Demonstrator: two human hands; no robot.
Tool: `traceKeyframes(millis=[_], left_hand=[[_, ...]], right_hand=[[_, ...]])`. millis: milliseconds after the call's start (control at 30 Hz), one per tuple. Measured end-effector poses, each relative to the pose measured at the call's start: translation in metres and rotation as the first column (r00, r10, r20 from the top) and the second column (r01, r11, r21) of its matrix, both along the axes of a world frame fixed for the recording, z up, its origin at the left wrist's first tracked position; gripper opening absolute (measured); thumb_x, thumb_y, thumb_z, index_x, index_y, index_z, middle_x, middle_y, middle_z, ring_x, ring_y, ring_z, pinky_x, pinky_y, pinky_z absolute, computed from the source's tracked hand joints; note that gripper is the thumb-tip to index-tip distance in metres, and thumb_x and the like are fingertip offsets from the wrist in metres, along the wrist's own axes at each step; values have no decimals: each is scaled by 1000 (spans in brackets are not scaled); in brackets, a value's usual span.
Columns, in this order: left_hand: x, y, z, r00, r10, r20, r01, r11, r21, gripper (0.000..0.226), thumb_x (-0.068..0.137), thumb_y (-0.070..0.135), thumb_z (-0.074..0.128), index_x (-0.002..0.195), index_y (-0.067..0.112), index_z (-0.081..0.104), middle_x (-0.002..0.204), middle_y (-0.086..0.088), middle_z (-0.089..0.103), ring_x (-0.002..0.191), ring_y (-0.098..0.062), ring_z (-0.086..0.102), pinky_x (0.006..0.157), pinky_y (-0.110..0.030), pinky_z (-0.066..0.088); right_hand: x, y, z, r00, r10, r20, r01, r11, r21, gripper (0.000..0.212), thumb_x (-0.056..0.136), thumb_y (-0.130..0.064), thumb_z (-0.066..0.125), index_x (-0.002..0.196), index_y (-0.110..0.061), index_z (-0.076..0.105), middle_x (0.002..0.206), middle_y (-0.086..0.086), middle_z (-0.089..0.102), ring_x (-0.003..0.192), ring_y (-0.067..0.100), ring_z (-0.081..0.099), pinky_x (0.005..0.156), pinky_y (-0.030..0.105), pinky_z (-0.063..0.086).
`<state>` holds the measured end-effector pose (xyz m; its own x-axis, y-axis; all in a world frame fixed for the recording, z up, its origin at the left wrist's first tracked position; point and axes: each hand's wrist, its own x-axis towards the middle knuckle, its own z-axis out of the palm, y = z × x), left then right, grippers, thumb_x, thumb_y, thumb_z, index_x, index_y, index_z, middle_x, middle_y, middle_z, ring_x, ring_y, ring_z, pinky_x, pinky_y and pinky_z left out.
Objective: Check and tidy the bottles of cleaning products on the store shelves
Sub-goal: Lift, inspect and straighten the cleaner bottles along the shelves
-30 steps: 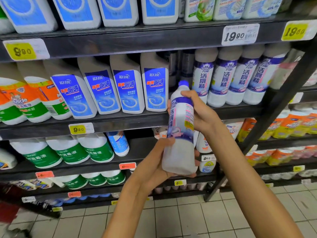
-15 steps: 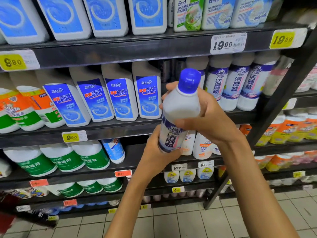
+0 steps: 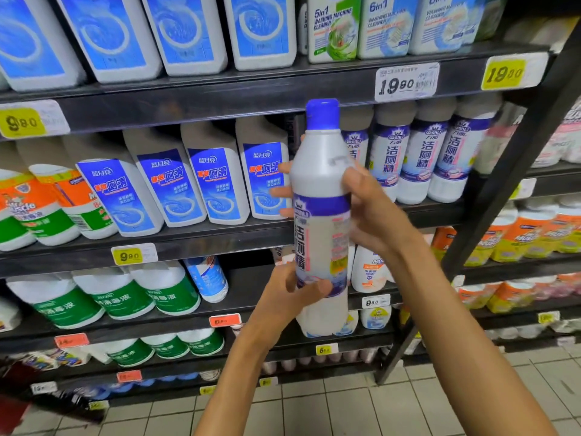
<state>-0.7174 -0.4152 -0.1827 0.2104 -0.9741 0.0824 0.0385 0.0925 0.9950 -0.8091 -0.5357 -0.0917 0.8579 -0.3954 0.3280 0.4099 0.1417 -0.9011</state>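
Head view: shelves point(image 3: 220, 92) of cleaners fill the background, and in front of them a bottle point(image 3: 320, 221) stands upright (blue cap up) — right hand point(image 3: 374, 212) clamped round its middle, left hand point(image 3: 289, 294) gripping lower down.

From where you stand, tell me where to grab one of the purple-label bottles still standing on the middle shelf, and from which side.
Take the purple-label bottle around its plain body above the label, coming straight in from the front. It stands upright and is packed against its neighbours, so the sides offer no room for fingers, and the upper shelf hangs low over the caps. Draw it forward first.
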Motion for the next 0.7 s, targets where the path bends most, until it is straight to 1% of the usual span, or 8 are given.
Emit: traceKeyframes(millis=[67,100,200,300,400,500,600,700], left_hand=[[-6,-1,-9,986,19,-163,-10,998,55,87,52,63,80,120,12,61,107,-14,70,98,-29,66,85,-42,53],[-8,-2,-12,976,21,-215,-11,999,47,86,56,64,77,121,11,60,109,-16,69,99,-31,66,85,-42,53],[-5,-5,-13,962,182,-205,-178,983,38,45,77,62,61,109,31,67,112,-3,70,105,-23,65,81,-35,55],[3,-10,-13,922,350,-164,-340,936,90,45,74,68,47,96,37,70,104,4,73,104,-19,66,89,-39,51],[4,-12,-9,914,265,-307,-233,963,135,52,75,70,40,94,36,74,96,-1,75,87,-18,70,79,-40,56],[1,-6,-4,844,36,-536,6,997,76,59,91,59,33,99,15,73,82,-16,70,65,-28,67,55,-34,55],[-2,-18,-5,858,56,-511,17,991,136,63,99,51,23,98,8,68,76,-18,68,63,-29,66,55,-33,54],[-1,-28,-5,909,209,-360,-126,962,241,55,96,53,31,96,8,63,73,-7,72,69,-25,69,59,-31,55]], right_hand=[[12,2,-8,998,-16,-67,23,994,109,82,71,-33,79,136,-7,38,114,15,66,90,30,69,81,45,57],[16,2,-10,989,-90,-117,100,991,85,71,76,-27,74,135,-7,40,109,14,68,85,26,69,74,39,58],[19,-2,-17,934,-330,-133,324,944,-67,62,76,-26,73,131,-18,45,113,10,65,97,22,66,79,35,54],[16,-4,-17,935,-350,-45,351,936,14,50,85,-28,64,131,-23,43,117,2,64,107,14,63,84,29,52],[11,-6,-14,959,-282,-5,281,953,114,37,96,-30,48,132,-21,45,117,-1,66,110,12,62,87,27,51],[13,-7,-10,962,-272,-27,272,946,175,42,86,-39,53,122,-17,52,103,2,71,99,18,67,81,33,56],[18,-7,-10,959,-268,-93,281,942,184,55,76,-48,56,121,-16,52,103,9,71,96,27,68,78,39,58],[18,-11,-16,933,-346,-103,352,935,49,43,83,-53,54,115,-24,53,99,6,72,91,22,70,74,36,59]])
